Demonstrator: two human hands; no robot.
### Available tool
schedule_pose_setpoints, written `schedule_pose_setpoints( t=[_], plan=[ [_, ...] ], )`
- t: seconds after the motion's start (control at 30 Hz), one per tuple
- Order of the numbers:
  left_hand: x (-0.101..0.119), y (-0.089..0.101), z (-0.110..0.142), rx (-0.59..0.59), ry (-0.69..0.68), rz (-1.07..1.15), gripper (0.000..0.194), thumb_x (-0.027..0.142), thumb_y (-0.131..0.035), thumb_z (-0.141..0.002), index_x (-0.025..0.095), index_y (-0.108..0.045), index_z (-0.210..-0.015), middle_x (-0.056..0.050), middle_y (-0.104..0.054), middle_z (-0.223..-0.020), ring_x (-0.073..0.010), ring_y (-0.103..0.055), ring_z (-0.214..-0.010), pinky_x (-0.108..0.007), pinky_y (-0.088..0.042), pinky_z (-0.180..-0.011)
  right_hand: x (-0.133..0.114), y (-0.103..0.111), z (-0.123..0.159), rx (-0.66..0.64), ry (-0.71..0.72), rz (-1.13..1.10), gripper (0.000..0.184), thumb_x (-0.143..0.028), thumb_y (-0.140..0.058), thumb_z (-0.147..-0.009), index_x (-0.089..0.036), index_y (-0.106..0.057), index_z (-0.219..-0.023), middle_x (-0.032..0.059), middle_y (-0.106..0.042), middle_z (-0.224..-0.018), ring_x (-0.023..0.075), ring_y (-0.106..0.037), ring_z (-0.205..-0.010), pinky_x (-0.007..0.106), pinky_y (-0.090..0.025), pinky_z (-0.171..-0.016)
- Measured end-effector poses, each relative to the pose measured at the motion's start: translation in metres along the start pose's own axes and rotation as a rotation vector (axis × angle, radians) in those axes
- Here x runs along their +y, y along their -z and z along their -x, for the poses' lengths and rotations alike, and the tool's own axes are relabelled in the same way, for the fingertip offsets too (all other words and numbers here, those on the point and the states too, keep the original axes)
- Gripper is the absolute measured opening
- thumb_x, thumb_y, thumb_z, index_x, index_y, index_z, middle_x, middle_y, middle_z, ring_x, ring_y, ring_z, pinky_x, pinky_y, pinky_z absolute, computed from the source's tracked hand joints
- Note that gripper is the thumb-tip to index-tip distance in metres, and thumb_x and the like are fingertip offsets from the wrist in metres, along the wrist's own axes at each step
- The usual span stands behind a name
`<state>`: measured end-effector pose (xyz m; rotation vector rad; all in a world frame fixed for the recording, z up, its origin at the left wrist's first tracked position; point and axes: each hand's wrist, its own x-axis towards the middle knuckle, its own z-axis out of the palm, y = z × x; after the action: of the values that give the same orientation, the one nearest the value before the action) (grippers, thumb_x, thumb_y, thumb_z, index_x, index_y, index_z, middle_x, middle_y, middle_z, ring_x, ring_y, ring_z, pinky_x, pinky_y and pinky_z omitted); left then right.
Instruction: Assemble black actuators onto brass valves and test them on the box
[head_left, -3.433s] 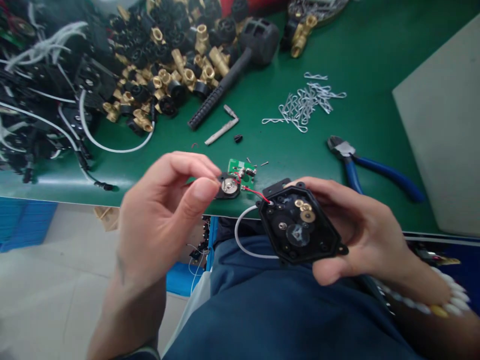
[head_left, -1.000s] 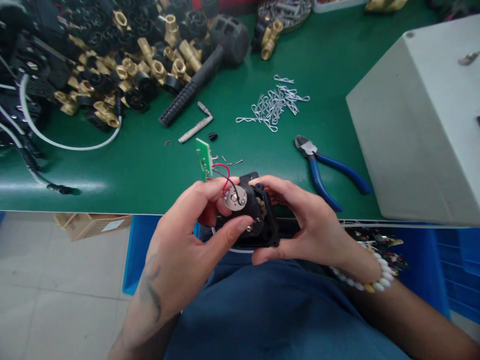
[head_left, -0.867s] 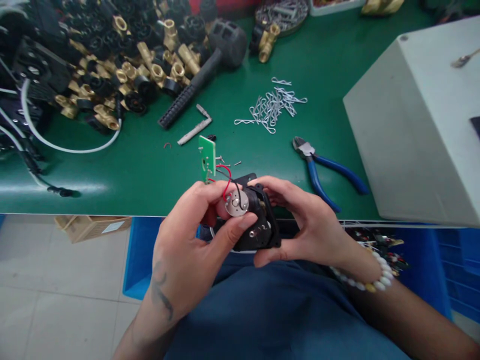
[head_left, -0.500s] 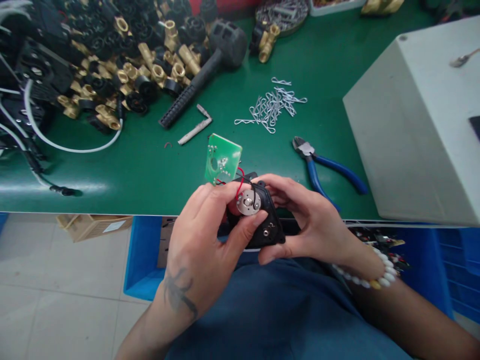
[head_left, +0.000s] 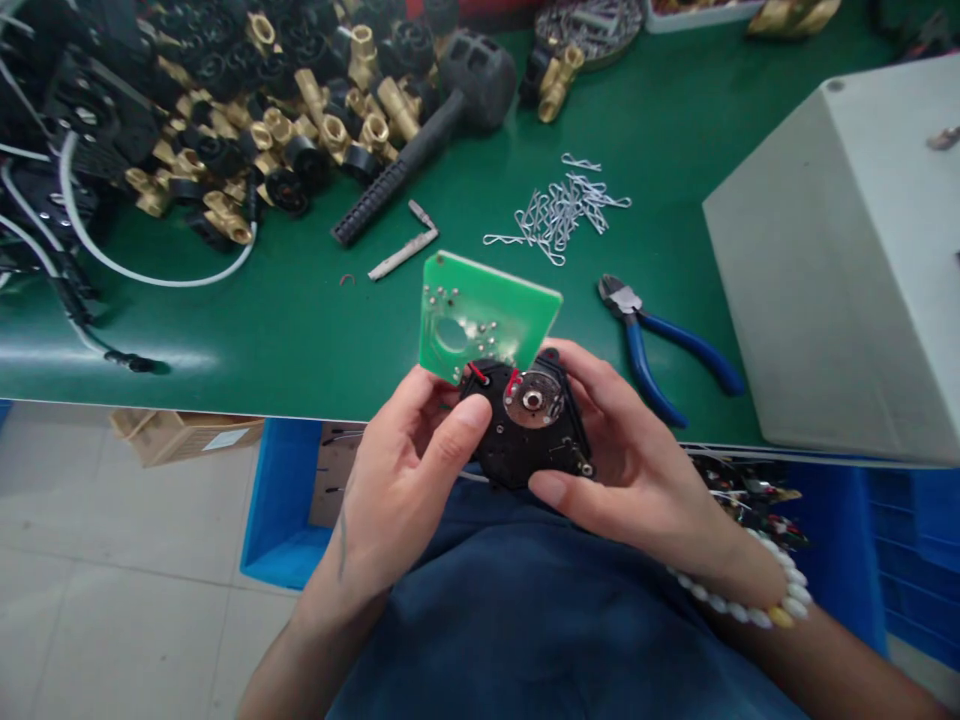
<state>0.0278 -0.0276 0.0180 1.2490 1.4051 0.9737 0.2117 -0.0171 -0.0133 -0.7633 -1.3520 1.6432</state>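
Between both hands, at the table's front edge, is a black plastic housing (head_left: pixel 517 450) with a round metal motor end (head_left: pixel 534 400) set in its face. A green circuit board (head_left: pixel 502 310) stands tilted up from the housing's far side, joined by short red wires (head_left: pixel 477 373). My left hand (head_left: pixel 420 460) grips the housing's left side, thumb pressed on its face and the other fingers partly hidden behind. My right hand (head_left: pixel 622 440) is wrapped round the right side, its thumb along the near edge.
Blue-handled cutters (head_left: pixel 637 330) and several wire clips (head_left: pixel 559 215) lie beyond my hands. A black mallet (head_left: pixel 427 140) rests beside a pile of brass fittings (head_left: pixel 330 130). At right stands a grey metal box (head_left: pixel 810 260); a blue bin (head_left: pixel 277 520) is below the table.
My left thumb has moved off the motor onto the housing's left part. The circuit board has turned to face me more fully, and the housing lies flatter between my hands.
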Motion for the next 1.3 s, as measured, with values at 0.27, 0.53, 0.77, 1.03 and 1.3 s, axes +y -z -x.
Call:
schedule_pose_setpoints(
  t=[0.27, 0.53, 0.77, 1.03, 1.3],
  plan=[
    [-0.004, -0.003, 0.0, 0.01, 0.049, 0.112, 0.019, 0.037, -0.062, -0.093, 0.022, -0.068, -0.104, 0.0, -0.07, -0.086, -0.0165, -0.066, -0.078, -0.026, -0.055, -0.069, -0.01, -0.007, 0.001, -0.002, -0.284, 0.002, 0.074, -0.039, -0.07, -0.093, -0.036, -0.033, -0.157, -0.0019, -0.057, -0.08, 0.006, -0.051, -0.053, 0.014, -0.047, -0.043],
    [-0.004, -0.008, -0.004, 0.064, 0.04, 0.21, 0.013, 0.028, -0.061, -0.091, 0.021, -0.063, -0.103, -0.001, -0.071, -0.092, -0.0166, -0.067, -0.083, -0.026, -0.056, -0.071, -0.01, -0.016, 0.0, 0.032, -0.306, -0.003, 0.069, -0.045, -0.063, -0.098, -0.034, -0.033, -0.159, -0.0017, -0.054, -0.074, 0.0048, -0.047, -0.045, 0.015, -0.041, -0.036],
    [-0.002, -0.008, 0.0, 0.135, 0.071, 0.125, 0.017, 0.035, -0.066, -0.089, 0.021, -0.064, -0.099, 0.002, -0.065, -0.075, -0.0121, -0.056, -0.058, -0.024, -0.045, -0.053, -0.004, -0.023, 0.002, 0.02, -0.285, -0.014, 0.07, -0.05, -0.059, -0.099, -0.034, -0.028, -0.159, -0.002, -0.054, -0.072, 0.0062, -0.049, -0.047, 0.016, -0.047, -0.04],
    [-0.004, -0.008, -0.002, 0.153, 0.018, 0.085, 0.012, 0.032, -0.064, -0.09, 0.02, -0.064, -0.093, 0.003, -0.063, -0.072, -0.0124, -0.059, -0.065, -0.022, -0.049, -0.059, -0.001, -0.024, 0.004, 0.071, -0.291, -0.078, 0.07, -0.047, -0.062, -0.097, -0.033, -0.03, -0.158, -0.0021, -0.056, -0.074, 0.0042, -0.047, -0.046, 0.012, -0.039, -0.036],
    [0.009, 0.016, 0.008, 0.188, -0.239, -0.122, 0.041, 0.05, -0.058, -0.098, 0.023, -0.061, -0.128, -0.005, -0.066, -0.112, -0.0162, -0.062, -0.091, -0.028, -0.052, -0.08, -0.007, -0.029, 0.01, 0.035, -0.26, -0.06, 0.081, -0.051, -0.058, -0.098, -0.024, -0.016, -0.162, -0.0006, -0.06, -0.072, 0.0055, -0.044, -0.042, 0.015, -0.035, -0.033]
  ],
)
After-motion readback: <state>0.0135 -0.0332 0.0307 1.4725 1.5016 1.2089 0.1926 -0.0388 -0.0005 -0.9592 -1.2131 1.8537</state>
